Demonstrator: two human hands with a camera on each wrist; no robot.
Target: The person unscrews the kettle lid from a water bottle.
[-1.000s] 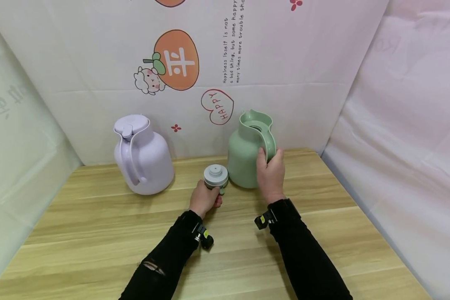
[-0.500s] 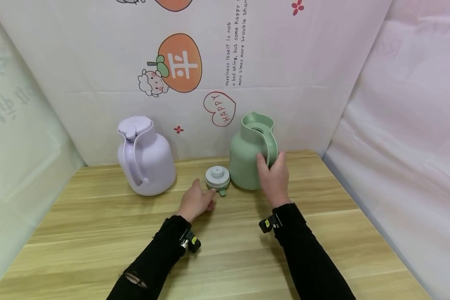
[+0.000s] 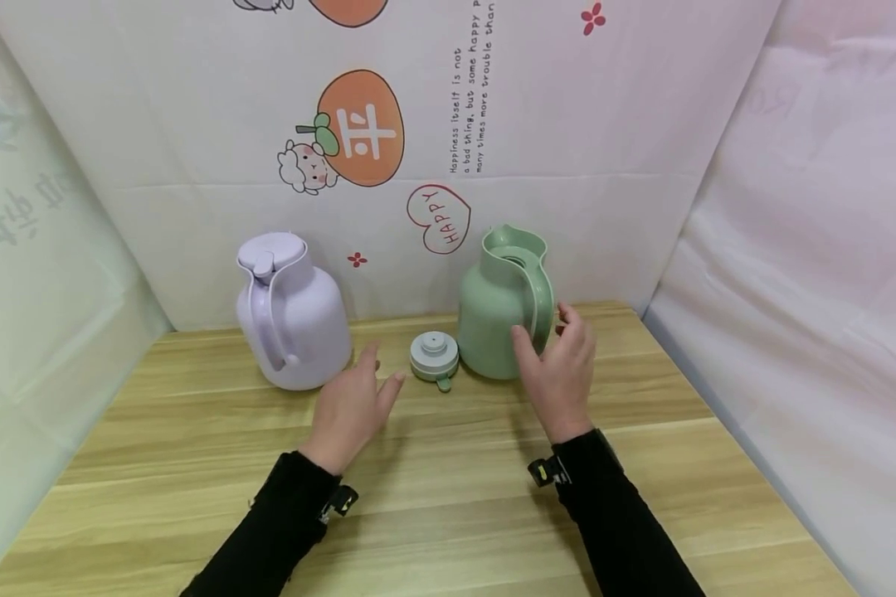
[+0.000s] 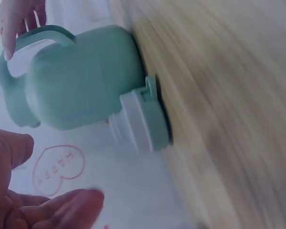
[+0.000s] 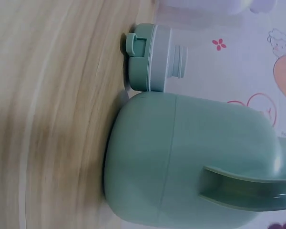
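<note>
A green thermos jug [image 3: 493,323] without its lid stands upright at the back right, its handle turned toward me. My right hand [image 3: 560,373] is beside that handle with thumb and fingers spread, and no fingers wrap the handle in the right wrist view. Just left of the jug lies its lid [image 3: 435,356], upside down, grey stopper up and green tab facing me; in the right wrist view the lid [image 5: 150,57] sits right against the jug's base. My left hand [image 3: 351,410] hovers over the table with fingers extended and holds nothing, between the lid and a lilac thermos jug [image 3: 309,323].
The lilac jug has its lid on and its handle toward me. Both jugs stand near the back edge of the wooden table [image 3: 448,497], close to a printed white cloth backdrop [image 3: 567,124]. White cloth also hangs at both sides.
My left hand has let go of the lid and moved left toward the lilac jug, fingers spreading. My right hand has loosened from the green jug's handle and shifted slightly right and back.
</note>
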